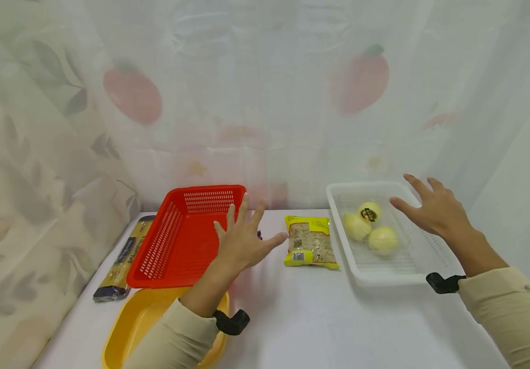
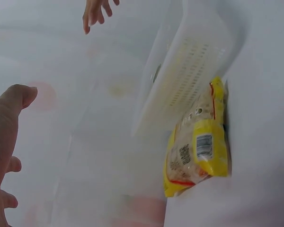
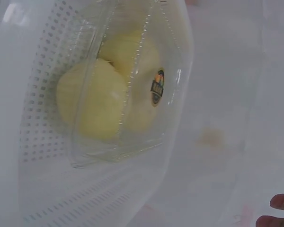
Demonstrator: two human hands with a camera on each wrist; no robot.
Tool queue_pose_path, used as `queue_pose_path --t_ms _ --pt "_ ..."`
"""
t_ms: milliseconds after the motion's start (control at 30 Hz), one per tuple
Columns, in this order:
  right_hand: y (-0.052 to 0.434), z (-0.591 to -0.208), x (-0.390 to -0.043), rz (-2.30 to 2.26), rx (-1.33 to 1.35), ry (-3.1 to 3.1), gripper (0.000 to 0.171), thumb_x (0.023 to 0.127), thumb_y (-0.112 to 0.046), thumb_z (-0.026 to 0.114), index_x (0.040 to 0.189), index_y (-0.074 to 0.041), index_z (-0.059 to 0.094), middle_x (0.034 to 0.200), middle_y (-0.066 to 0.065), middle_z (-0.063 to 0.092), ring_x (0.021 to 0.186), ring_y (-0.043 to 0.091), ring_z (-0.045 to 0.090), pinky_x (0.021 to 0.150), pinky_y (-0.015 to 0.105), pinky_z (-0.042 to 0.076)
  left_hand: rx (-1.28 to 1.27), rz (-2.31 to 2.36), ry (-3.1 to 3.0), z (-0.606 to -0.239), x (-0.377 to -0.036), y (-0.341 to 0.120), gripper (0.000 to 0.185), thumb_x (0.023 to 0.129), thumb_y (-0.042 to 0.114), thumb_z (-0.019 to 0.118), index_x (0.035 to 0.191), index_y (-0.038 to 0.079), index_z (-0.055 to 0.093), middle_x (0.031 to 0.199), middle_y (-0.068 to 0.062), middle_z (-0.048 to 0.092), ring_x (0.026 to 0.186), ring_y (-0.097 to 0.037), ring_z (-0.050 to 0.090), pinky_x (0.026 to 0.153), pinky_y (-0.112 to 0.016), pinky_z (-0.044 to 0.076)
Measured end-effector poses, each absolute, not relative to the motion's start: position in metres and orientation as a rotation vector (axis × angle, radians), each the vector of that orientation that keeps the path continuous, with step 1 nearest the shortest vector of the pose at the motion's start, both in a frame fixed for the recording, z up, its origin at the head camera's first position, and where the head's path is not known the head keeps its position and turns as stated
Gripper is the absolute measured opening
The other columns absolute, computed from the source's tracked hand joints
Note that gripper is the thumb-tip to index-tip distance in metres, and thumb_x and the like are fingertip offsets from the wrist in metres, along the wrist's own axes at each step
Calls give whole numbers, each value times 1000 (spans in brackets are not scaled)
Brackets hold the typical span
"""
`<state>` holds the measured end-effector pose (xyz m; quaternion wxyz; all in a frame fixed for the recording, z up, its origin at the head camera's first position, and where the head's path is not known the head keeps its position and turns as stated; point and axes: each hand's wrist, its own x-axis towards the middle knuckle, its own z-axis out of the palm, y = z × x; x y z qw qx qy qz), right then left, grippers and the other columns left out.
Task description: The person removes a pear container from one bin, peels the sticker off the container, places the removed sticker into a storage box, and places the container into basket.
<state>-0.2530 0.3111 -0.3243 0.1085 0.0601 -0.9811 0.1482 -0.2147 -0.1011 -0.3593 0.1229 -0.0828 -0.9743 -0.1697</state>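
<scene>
My left hand point(image 1: 241, 246) is raised with fingers spread, overlapping the right side of a red basket point(image 1: 200, 230) in the head view. It holds nothing. Right of it a yellow-and-clear bag of dry food point(image 1: 308, 241) lies on the table; its barcode faces up in the left wrist view point(image 2: 204, 145). Over the right rim of a white basket point(image 1: 361, 279) hovers my right hand point(image 1: 440, 210), fingers apart and nothing in them. Inside that basket sits a clear plastic box point(image 3: 146, 137) with three pale yellow round fruits point(image 1: 383, 240), one bearing a dark sticker.
A yellow tray point(image 1: 124, 318) stands in front of the red basket, partly behind my left forearm. Along the table's left edge lies a long spaghetti packet point(image 1: 124, 259). A small dark item point(image 1: 259, 234) peeks out behind my left hand. Curtains point(image 1: 255, 102) hang at the back and sides.
</scene>
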Motion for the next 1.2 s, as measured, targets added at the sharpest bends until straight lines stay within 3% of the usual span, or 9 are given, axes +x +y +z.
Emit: queue_pose_path --t_ms 367,567,833,1000,1200 --pt "320 -344 -258 504 169 -2857 82 92 -60 47 154 -13 21 141 41 23 117 68 27 79 78 28 -284 -565 -2843 -378 -210 -75 89 79 77 50 154 40 18 161 -3 4 143 -38 5 99 -75 1" --pt "324 -352 -262 526 168 -2845 83 93 -59 48 153 -10 21 139 42 26 115 66 30 80 77 29 -306 -540 -2858 -387 -206 -63 89 79 81 43 154 38 21 161 -2 3 142 -40 12 99 -75 9" --pt "330 -362 -264 523 169 -2842 83 93 -58 49 153 -7 22 137 42 28 115 64 31 81 78 29 -324 -646 -2884 -402 -202 -45 87 79 80 45 153 37 27 161 -2 6 141 -39 12 100 -74 5" --pt "333 -366 -266 539 169 -2840 83 93 -58 49 152 -6 22 136 42 29 116 64 31 83 78 29 -338 -687 -2890 -409 -200 -32 90 77 85 38 152 37 28 161 -1 6 142 -38 13 100 -74 6" --pt "335 -369 -266 574 159 -2851 83 94 -57 48 153 -5 21 136 42 29 116 64 31 83 78 28 -350 -789 -2892 -414 -197 -16 88 77 80 46 152 39 27 161 0 7 142 -37 11 100 -74 8"
